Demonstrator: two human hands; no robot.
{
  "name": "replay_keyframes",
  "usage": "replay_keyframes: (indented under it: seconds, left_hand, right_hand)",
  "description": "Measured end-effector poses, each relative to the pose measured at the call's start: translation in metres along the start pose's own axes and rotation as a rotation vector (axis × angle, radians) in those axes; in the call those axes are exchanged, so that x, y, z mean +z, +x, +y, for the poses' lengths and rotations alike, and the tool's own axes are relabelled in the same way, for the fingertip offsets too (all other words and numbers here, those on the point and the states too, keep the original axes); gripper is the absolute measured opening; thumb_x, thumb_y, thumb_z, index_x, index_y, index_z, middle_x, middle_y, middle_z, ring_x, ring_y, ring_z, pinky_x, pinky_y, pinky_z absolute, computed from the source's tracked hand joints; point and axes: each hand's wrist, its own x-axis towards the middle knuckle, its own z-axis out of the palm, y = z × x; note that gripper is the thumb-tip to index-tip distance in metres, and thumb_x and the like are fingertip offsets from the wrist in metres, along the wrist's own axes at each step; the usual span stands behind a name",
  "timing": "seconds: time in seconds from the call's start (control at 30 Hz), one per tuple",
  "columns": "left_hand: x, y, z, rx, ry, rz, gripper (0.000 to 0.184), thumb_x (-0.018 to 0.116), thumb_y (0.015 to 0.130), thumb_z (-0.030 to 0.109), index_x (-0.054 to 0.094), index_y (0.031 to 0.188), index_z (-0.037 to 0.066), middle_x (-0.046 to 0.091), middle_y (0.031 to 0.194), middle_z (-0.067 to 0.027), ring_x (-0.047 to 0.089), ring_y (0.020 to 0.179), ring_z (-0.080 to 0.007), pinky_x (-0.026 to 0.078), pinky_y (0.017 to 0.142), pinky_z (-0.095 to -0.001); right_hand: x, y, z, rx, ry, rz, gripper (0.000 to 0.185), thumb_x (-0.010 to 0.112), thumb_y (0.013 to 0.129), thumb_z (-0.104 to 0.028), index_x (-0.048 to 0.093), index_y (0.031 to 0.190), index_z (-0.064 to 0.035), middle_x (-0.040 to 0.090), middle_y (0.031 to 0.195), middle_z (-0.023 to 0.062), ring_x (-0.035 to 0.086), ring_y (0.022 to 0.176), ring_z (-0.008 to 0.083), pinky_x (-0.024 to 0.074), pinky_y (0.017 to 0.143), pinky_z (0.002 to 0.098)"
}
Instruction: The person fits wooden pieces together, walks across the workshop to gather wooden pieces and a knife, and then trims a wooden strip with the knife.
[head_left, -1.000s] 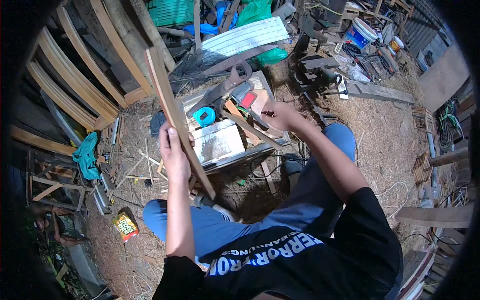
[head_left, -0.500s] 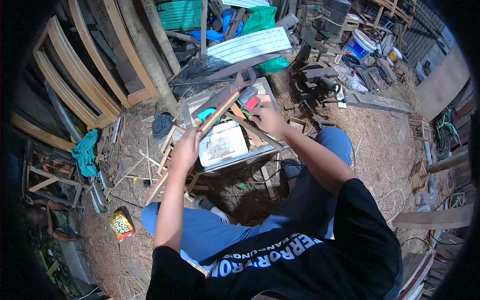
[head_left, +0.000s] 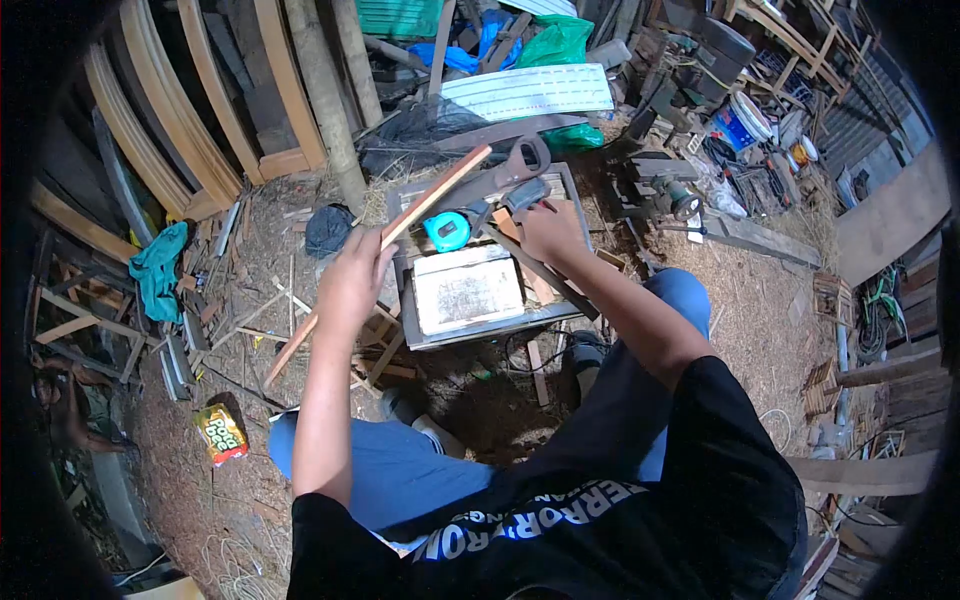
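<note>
In the head view, my left hand is closed around a long, thin wooden strip, which slants from the lower left up over the table. My right hand is over the table's right side, fingers curled by a dark grey object; what they pinch is too small to make out. Between my hands lie a turquoise tape measure and a worn whitish block. A handsaw rests behind them, partly covered by the strip. A dark narrow bar passes beneath my right wrist.
Wooden frames lean at the left beside a post. A bench vise stands to the right, with a paint bucket beyond. Scrap wood lies around the low table. A snack packet is on the floor.
The view has shifted slightly. The strip's upper end has moved off the handsaw's handle, exposing the tape measure more. The red object beside my right hand is no longer visible.
</note>
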Motion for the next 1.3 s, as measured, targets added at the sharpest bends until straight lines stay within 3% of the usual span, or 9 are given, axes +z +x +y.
replay_keyframes:
  seconds: [0.23, 0.47, 0.6, 0.73, 0.87, 0.97, 1.07, 1.1, 1.3]
  left_hand:
    - [0.015, -0.013, -0.007, -0.05, -0.154, -0.131, 0.032, 0.066, 0.101, 0.029, 0.066, 0.124, 0.007, 0.067, 0.109, -0.0211, 0.066, 0.099, -0.0453, 0.053, 0.082, -0.0534]
    - [0.041, -0.033, -0.026, -0.014, -0.086, -0.246, 0.035, 0.065, 0.102, 0.03, 0.068, 0.129, 0.007, 0.067, 0.111, -0.0218, 0.068, 0.098, -0.0453, 0.055, 0.082, -0.0526]
    - [0.04, -0.039, -0.016, 0.018, -0.197, -0.241, 0.035, 0.065, 0.103, 0.028, 0.067, 0.129, 0.005, 0.067, 0.109, -0.0229, 0.067, 0.096, -0.0451, 0.053, 0.081, -0.0509]
    - [0.042, -0.043, -0.008, 0.024, -0.192, -0.272, 0.034, 0.065, 0.103, 0.028, 0.068, 0.13, 0.008, 0.066, 0.11, -0.0213, 0.068, 0.096, -0.044, 0.054, 0.081, -0.0496]
    - [0.036, -0.046, 0.014, 0.072, -0.219, -0.262, 0.035, 0.066, 0.102, 0.028, 0.068, 0.131, 0.008, 0.065, 0.108, -0.0182, 0.068, 0.096, -0.0411, 0.054, 0.082, -0.0472]
    - [0.03, -0.045, 0.039, 0.122, -0.265, -0.261, 0.036, 0.068, 0.1, 0.027, 0.07, 0.13, 0.008, 0.064, 0.105, -0.0166, 0.068, 0.095, -0.0386, 0.054, 0.083, -0.0456]
    - [0.025, -0.043, 0.062, 0.134, -0.256, -0.282, 0.038, 0.07, 0.098, 0.02, 0.068, 0.133, 0.005, 0.065, 0.107, -0.0172, 0.068, 0.1, -0.0369, 0.053, 0.087, -0.0415]
    - [0.022, -0.042, 0.071, 0.101, -0.254, -0.295, 0.04, 0.07, 0.097, 0.02, 0.068, 0.135, 0.006, 0.065, 0.106, -0.0166, 0.068, 0.1, -0.0362, 0.053, 0.087, -0.0407]
    - [0.028, -0.028, 0.084, 0.143, -0.276, -0.189, 0.032, 0.065, 0.1, 0.021, 0.069, 0.13, 0.007, 0.065, 0.106, -0.0157, 0.068, 0.096, -0.0389, 0.055, 0.082, -0.0458]
  right_hand:
    - [0.014, 0.021, 0.003, 0.112, 0.04, -0.194, 0.028, 0.057, 0.087, -0.01, 0.075, 0.107, -0.0028, 0.074, 0.108, 0.0276, 0.071, 0.102, 0.0445, 0.0538, 0.089, 0.0538]
    - [0.018, 0.012, 0.038, -0.192, 0.232, 0.073, 0.033, 0.06, 0.085, -0.007, 0.076, 0.115, -0.0104, 0.072, 0.099, 0.0273, 0.07, 0.095, 0.0435, 0.0542, 0.082, 0.0492]
    - [-0.027, -0.019, 0.045, -0.065, 0.38, 0.125, 0.031, 0.063, 0.09, -0.011, 0.075, 0.118, -0.0077, 0.075, 0.101, 0.0226, 0.073, 0.093, 0.0415, 0.0559, 0.081, 0.0488]
    - [-0.054, -0.064, 0.067, 0.0, 0.518, 0.069, 0.03, 0.068, 0.099, -0.022, 0.072, 0.123, -0.0049, 0.077, 0.104, 0.0175, 0.075, 0.094, 0.0284, 0.0564, 0.083, 0.0394]
    - [-0.069, -0.096, 0.055, -0.014, 0.783, -0.073, 0.038, 0.056, 0.112, -0.032, 0.067, 0.133, -0.0015, 0.072, 0.105, 0.0033, 0.065, 0.099, 0.0132, 0.0522, 0.09, 0.0317]
    - [-0.089, -0.111, 0.025, -0.089, 1.08, -0.166, 0.042, 0.052, 0.113, -0.036, 0.063, 0.14, -0.0055, 0.069, 0.107, 0.002, 0.06, 0.093, 0.0091, 0.049, 0.081, 0.0276]
    - [-0.095, -0.114, 0.011, -0.088, 1.073, -0.191, 0.035, 0.058, 0.111, -0.03, 0.062, 0.137, -0.0058, 0.066, 0.11, -0.0001, 0.06, 0.096, 0.008, 0.0499, 0.082, 0.0276]
    - [-0.093, -0.112, 0.008, -0.242, 1.044, -0.083, 0.029, 0.063, 0.108, -0.021, 0.063, 0.13, -0.0031, 0.067, 0.11, 0.002, 0.062, 0.097, 0.0083, 0.0516, 0.084, 0.0285]
    - [-0.111, -0.106, 0.018, -0.006, 1.372, -0.108, 0.03, 0.074, 0.098, -0.013, 0.066, 0.123, 0.0006, 0.072, 0.104, 0.0051, 0.069, 0.095, 0.0125, 0.0543, 0.086, 0.0286]
